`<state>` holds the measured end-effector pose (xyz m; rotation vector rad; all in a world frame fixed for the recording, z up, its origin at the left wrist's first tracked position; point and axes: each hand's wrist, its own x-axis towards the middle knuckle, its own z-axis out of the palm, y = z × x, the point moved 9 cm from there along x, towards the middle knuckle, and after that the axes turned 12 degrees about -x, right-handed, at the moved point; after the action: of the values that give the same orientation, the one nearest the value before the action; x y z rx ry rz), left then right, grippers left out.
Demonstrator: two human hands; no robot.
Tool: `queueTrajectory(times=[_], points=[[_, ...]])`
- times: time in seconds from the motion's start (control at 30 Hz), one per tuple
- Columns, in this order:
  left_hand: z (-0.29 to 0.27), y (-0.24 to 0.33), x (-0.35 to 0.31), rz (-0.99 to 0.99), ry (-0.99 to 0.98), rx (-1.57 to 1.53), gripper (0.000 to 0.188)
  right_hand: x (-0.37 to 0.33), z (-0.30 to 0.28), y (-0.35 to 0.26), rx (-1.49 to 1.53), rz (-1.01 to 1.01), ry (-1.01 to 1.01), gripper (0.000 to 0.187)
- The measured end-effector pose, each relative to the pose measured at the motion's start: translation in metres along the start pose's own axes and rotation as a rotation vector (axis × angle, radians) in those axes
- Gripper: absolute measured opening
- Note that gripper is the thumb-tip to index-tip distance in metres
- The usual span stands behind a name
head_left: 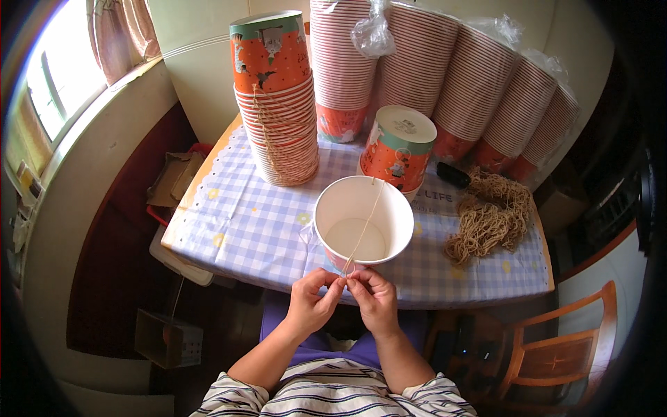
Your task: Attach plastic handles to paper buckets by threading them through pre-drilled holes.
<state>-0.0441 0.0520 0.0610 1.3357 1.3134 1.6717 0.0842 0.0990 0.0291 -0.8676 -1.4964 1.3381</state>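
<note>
A large white-lined paper bucket stands mouth up near the table's front edge. Across its opening runs a thin twine from a hole at the far rim to my fingers at the near side. My left hand pinches the twine just in front of the bucket. Close against it, my right hand also pinches the twine, the two sets of fingertips almost touching. Exactly how the twine lies between the fingertips is too small to make out. Behind the bucket, an orange and green paper bucket sits upside down.
A tall stack of upside-down buckets with twine hanging down its side stands at the left. Several plastic-wrapped bucket stacks line the back. A heap of loose twine lies at the right, beside a black object. A wooden chair stands lower right.
</note>
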Motion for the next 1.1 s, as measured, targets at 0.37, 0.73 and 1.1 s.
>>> queueTrajectory(times=[0.37, 0.73, 1.1], points=[[-0.001, -0.013, -0.007, -0.052, 0.019, 0.029, 0.009, -0.002, 0.003, 0.004, 0.065, 0.040, 0.084, 0.012], [0.001, -0.022, -0.003, -0.101, 0.114, -0.270, 0.015, -0.003, 0.002, 0.003, 0.116, 0.089, 0.065, 0.010], [0.000, -0.011, -0.006, -0.090, -0.030, 0.006, 0.011, 0.001, 0.003, 0.002, 0.327, 0.164, 0.138, 0.008]])
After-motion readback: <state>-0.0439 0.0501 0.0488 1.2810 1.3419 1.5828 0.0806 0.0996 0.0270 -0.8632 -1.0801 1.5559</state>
